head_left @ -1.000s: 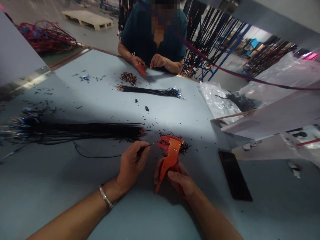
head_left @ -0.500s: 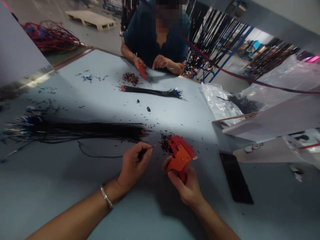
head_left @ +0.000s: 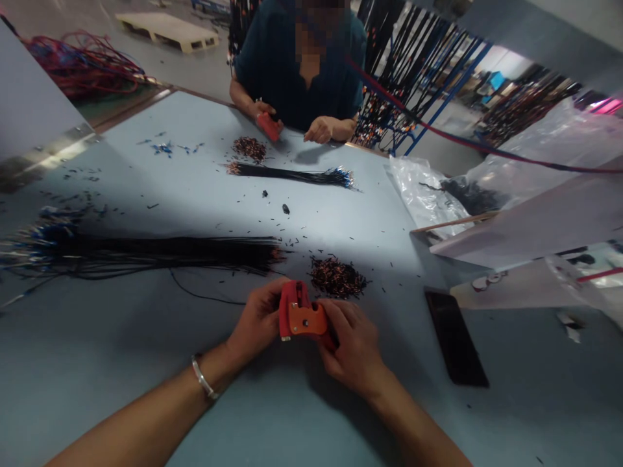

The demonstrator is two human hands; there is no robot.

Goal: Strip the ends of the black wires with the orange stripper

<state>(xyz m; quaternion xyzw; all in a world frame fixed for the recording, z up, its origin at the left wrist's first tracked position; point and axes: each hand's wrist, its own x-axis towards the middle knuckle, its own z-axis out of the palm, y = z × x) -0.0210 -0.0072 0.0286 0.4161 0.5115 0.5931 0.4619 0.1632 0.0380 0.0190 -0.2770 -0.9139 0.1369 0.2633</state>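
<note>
My right hand (head_left: 353, 340) is wrapped round the handle of a red and orange wire stripper (head_left: 305, 318). The jaw end of the tool points left, up against the fingertips of my left hand (head_left: 257, 321). Closed in that left hand is a thin black wire (head_left: 207, 297), which trails out to the left; its held tip is hidden by the fingers and the tool. Just beyond the stripper lies a pile of short copper and black offcuts (head_left: 338, 275). Left of it rests a thick bundle of black wires (head_left: 180, 253), with copper ends at right and blue-and-silver terminals at left.
Across the table (head_left: 160, 415) a co-worker (head_left: 296, 78) holds another red tool (head_left: 269, 126), near a smaller wire bundle (head_left: 292, 174) and offcut pile (head_left: 250, 149). A black phone (head_left: 456, 337) lies at right, beside clear plastic bags (head_left: 428, 194). Loose blue terminals (head_left: 165, 148) are scattered at far left.
The stripper has turned and moved left in my right hand, so its jaws meet my left fingertips. More of the offcut pile shows. The co-worker's hands have shifted slightly.
</note>
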